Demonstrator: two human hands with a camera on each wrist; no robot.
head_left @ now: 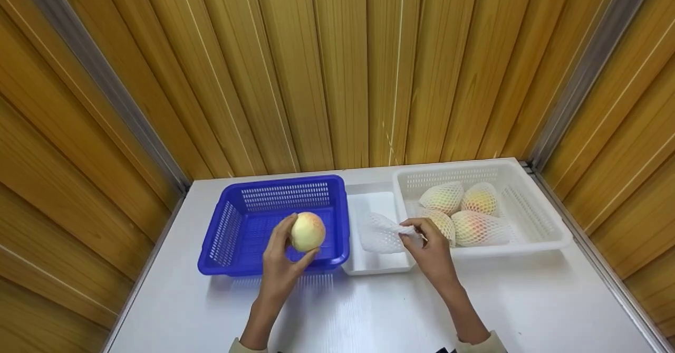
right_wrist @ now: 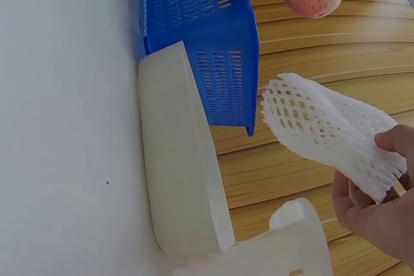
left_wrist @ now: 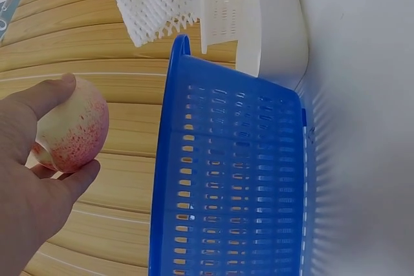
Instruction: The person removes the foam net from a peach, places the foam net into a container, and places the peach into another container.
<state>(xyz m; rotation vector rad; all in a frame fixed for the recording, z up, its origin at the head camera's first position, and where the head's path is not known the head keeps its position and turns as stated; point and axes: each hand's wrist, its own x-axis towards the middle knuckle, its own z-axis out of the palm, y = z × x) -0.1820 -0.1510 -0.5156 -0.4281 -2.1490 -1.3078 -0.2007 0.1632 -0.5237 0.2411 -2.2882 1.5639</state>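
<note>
A bare peach [head_left: 308,231], pale yellow with a red blush, is gripped by my left hand [head_left: 282,260] above the front right part of the blue basket [head_left: 211,253]. In the left wrist view, thumb and fingers curl round the peach [left_wrist: 81,127]. My right hand [head_left: 433,253] pinches one end of a white foam net sleeve [head_left: 381,234], which hangs over the white tray [head_left: 377,268]. The right wrist view shows the foam net sleeve [right_wrist: 323,127] hollow, its free end pointing toward the blue basket.
At the right stands a white basket [head_left: 538,210] holding several peaches in foam nets [head_left: 477,229]. The white tray sits between the two baskets on a white table [head_left: 369,316]. Wood-patterned walls [head_left: 337,68] enclose the back and sides.
</note>
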